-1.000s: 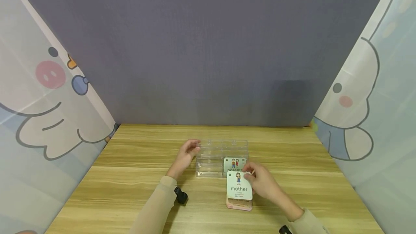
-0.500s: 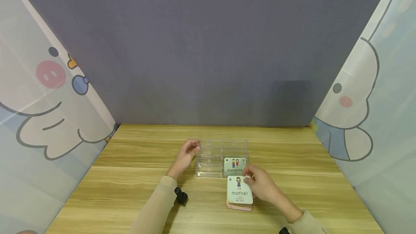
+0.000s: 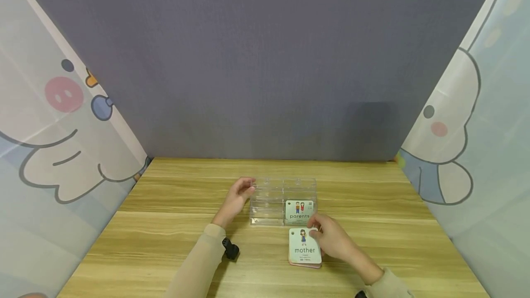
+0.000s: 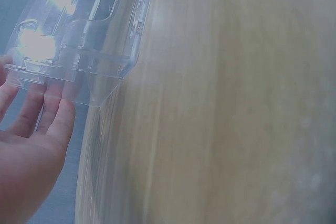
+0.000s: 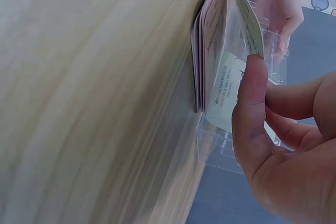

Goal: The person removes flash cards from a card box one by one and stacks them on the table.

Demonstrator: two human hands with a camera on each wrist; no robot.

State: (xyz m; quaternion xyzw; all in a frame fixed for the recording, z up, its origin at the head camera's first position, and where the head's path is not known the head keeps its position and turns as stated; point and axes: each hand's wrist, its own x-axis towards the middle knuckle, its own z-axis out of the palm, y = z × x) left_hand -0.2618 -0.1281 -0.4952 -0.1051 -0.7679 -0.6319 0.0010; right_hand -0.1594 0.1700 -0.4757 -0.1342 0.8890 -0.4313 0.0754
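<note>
Head view: a wooden surface [image 3: 174,243] under a grey backdrop, with cartoon curtains at both sides. The left hand [image 3: 237,198] rests relaxed fingers against the clear organizer [image 3: 269,199] holding the "parents" card [image 3: 299,211]. The right hand [image 3: 333,238] pinches the "mother" card [image 3: 305,246], now lower on the card stack [image 3: 304,263] than a second ago.

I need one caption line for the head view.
Right hand pinches the "mother" card; left hand touches the clear box.
</note>
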